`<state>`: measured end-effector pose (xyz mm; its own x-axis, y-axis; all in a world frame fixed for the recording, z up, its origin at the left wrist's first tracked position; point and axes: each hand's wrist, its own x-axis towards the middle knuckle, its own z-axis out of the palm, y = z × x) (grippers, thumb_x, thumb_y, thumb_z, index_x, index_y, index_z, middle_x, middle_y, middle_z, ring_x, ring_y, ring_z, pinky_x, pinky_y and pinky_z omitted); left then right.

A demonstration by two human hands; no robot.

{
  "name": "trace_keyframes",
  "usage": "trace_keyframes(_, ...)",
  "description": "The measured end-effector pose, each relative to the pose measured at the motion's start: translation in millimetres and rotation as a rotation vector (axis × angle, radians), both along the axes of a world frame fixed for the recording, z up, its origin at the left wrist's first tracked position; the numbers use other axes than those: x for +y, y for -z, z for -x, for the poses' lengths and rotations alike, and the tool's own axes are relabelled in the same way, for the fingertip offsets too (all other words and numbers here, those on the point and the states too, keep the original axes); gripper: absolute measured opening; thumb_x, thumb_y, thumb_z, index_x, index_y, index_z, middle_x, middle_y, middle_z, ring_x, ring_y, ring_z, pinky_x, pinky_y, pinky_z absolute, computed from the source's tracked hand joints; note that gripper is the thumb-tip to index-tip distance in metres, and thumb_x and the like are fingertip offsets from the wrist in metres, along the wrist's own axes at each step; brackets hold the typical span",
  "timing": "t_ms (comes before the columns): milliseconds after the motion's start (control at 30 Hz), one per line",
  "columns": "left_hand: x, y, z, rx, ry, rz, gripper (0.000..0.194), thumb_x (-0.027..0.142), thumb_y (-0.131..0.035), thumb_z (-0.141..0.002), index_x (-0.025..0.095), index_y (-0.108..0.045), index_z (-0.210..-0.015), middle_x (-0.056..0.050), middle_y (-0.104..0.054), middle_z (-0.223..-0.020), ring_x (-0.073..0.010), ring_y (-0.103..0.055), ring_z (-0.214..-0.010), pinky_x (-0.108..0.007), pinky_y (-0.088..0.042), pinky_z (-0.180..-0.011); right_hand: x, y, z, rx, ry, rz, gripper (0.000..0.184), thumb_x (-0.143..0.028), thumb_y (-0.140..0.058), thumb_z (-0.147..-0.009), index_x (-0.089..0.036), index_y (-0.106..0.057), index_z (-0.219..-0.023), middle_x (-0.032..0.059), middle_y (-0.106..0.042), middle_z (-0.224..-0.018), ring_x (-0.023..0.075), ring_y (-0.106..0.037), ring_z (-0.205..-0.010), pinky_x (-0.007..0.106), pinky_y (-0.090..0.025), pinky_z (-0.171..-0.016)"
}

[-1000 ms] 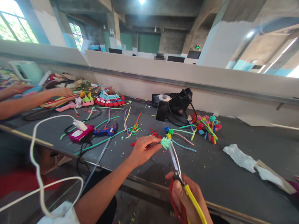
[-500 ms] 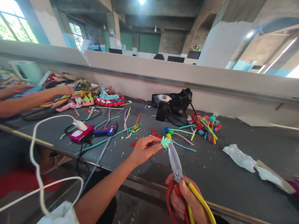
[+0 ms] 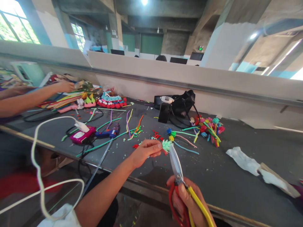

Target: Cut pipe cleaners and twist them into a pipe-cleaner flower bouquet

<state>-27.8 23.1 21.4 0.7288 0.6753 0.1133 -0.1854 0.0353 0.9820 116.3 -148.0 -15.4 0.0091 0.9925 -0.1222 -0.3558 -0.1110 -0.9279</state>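
Observation:
Between the thumb and fingers of my left hand [image 3: 147, 152] is a mint-green pipe-cleaner flower [image 3: 167, 145], held above the table. My right hand [image 3: 189, 198] grips scissors [image 3: 177, 168] with one red and one yellow handle. Their blade tips point up at the flower's right edge; I cannot tell whether they touch it. Just beyond lie small blue, green and yellow flowers [image 3: 171, 138] with pipe-cleaner stems. Red pipe-cleaner snippets [image 3: 156, 135] are scattered behind my left hand.
A blue glue gun [image 3: 107, 131] and a magenta box [image 3: 82, 135] with a white cord lie left. A phone [image 3: 164, 113] leans by a black bag [image 3: 184, 102]. A flower bunch [image 3: 210, 127] lies right. Another person's arm [image 3: 35, 97] reaches over materials at far left.
My left hand has turned the flower slightly and shifted it a little left. The scissor blades opened wider, then narrowed somewhat. The other person's hand at far left moved.

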Motion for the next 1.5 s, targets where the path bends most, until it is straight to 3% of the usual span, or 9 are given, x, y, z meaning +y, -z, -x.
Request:
trace_keyframes(300, 6.5, 1.8, -0.2, -0.034, -0.138, -0.049, 0.031, 0.044, -0.068, -0.081, 0.013, -0.071, -0.079, 0.003, -0.046, -0.059, -0.0081, -0.035, -0.056, -0.023, -0.026, -0.054, 3.1, 2.7, -4.5, -0.155, 0.033, 0.002, 0.053, -0.064, -0.056, -0.086, -0.015, -0.059, -0.106, -0.0096, -0.037, -0.047, 0.0050, -0.029, -0.036, 0.016, -0.026, -0.035)
trace_keyframes(433, 5.4, -0.6, -0.3, -0.007, -0.196, -0.052, 0.032, 0.046, -0.071, -0.078, 0.014, -0.073, -0.081, 0.002, -0.050, -0.062, -0.0089, -0.038, -0.059, -0.022, -0.029, -0.055, 4.0, 2.8, -2.6, -0.277, 0.131, -0.025, 0.056, -0.066, -0.058, -0.083, -0.015, -0.063, -0.103, -0.0079, -0.039, -0.047, 0.0054, -0.029, -0.037, 0.017, -0.026, -0.035)
trace_keyframes(667, 5.7, 3.9, -1.2, -0.007, -0.198, -0.017, 0.029, 0.044, -0.075, -0.074, 0.016, -0.074, -0.083, 0.001, -0.059, -0.069, -0.0096, -0.045, -0.063, -0.022, -0.033, -0.059, 5.5, 3.3, -0.1, -0.450, 0.226, 0.006, 0.058, -0.069, -0.061, -0.078, -0.017, -0.068, -0.101, -0.0075, -0.035, -0.047, 0.0069, -0.028, -0.038, 0.019, -0.024, -0.034)
trace_keyframes(900, 1.3, 1.3, -1.4, 0.059, -0.173, -0.125, 0.029, 0.043, -0.072, -0.078, 0.014, -0.071, -0.078, 0.000, -0.057, -0.067, -0.0114, -0.046, -0.066, -0.024, -0.032, -0.061, 7.5, 4.7, -3.8, -0.611, 0.283, -0.054, 0.054, -0.068, -0.060, -0.079, -0.018, -0.070, -0.097, -0.0047, -0.040, -0.051, 0.0084, -0.034, -0.043, 0.020, -0.027, -0.039)
trace_keyframes(1300, 1.2, 0.4, 0.0, 0.114, -0.189, -0.289, 0.026, 0.040, -0.068, -0.083, 0.014, -0.074, -0.083, -0.001, -0.062, -0.072, -0.0112, -0.048, -0.067, -0.022, -0.034, -0.060, 7.5, 4.9, -3.5, -0.628, 0.286, -0.039, 0.052, -0.065, -0.060, -0.079, -0.017, -0.069, -0.098, -0.0052, -0.040, -0.054, 0.0080, -0.030, -0.044, 0.020, -0.023, -0.039)
trace_keyframes(1500, 1.6, 0.3, 0.9, 0.114, -0.190, -0.278, 0.027, 0.040, -0.067, -0.083, 0.014, -0.073, -0.084, -0.001, -0.061, -0.071, -0.0104, -0.048, -0.065, -0.021, -0.034, -0.058, 6.7, 8.8, -5.0, -0.649, 0.291, -0.050, 0.052, -0.064, -0.061, -0.079, -0.018, -0.070, -0.099, -0.0061, -0.038, -0.051, 0.0084, -0.032, -0.042, 0.019, -0.025, -0.038)
